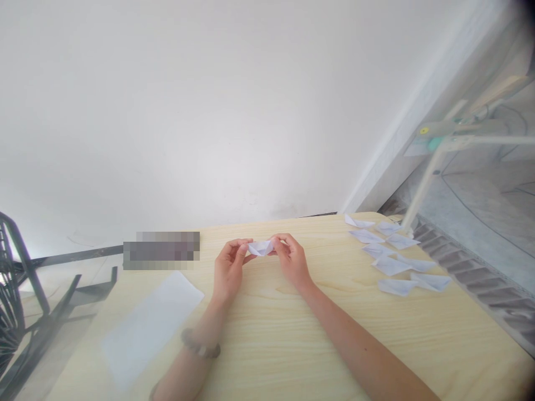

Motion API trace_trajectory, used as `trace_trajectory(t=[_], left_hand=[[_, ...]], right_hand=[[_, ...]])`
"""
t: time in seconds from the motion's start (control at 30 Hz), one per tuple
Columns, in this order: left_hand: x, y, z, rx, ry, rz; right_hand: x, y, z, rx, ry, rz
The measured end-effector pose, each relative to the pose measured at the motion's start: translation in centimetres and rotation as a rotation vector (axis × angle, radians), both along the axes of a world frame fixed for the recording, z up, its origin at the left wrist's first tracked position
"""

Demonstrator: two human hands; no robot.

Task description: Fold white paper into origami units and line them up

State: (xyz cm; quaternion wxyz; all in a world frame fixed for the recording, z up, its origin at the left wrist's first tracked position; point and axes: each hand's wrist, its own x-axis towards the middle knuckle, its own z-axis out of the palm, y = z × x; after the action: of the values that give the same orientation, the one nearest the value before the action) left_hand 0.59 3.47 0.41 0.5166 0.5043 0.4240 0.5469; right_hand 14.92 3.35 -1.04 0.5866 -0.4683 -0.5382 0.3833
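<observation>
A small white folded paper boat point(261, 248) is held up between both hands over the far half of the table. My left hand point(230, 266) pinches its left end between thumb and fingers. At the opposite end, my right hand point(291, 258) grips it the same way. The fingertips hide both ends of the boat. Several similar paper boats point(393, 265) lie grouped on the right side of the table. To the left of my left forearm rests a flat white sheet of paper point(154, 328).
The light wooden table point(267, 345) stands against a white wall point(251, 111). A pixelated dark object point(161, 252) sits at its far left edge. Black metal furniture point(25, 278) is on the left; a white metal frame point(430, 172) rises beyond the right edge.
</observation>
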Motion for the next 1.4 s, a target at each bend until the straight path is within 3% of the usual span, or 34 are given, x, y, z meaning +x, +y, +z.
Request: trace_trajectory(t=[0.17,0.37,0.47,0.93,1.4], left_hand=[[-0.4,0.1,0.0,0.033,0.052,-0.076],[-1.2,-0.1,0.6,0.199,0.405,-0.143],[-1.0,-0.5,0.9,0.23,0.489,-0.183],[-0.6,-0.4,0.5,0.264,0.496,-0.053],[-0.3,-0.2,0.5,0.015,0.291,-0.078]], right_hand=[[0.0,-0.3,0.3,0.03,-0.076,-0.009],[-0.2,-0.8,0.7,0.114,-0.215,-0.041],[-0.3,-0.9,0.9,0.141,-0.238,-0.045],[-0.3,-1.0,1.1,0.245,-0.316,0.029],[-0.3,-0.8,0.8,0.166,-0.209,-0.007]])
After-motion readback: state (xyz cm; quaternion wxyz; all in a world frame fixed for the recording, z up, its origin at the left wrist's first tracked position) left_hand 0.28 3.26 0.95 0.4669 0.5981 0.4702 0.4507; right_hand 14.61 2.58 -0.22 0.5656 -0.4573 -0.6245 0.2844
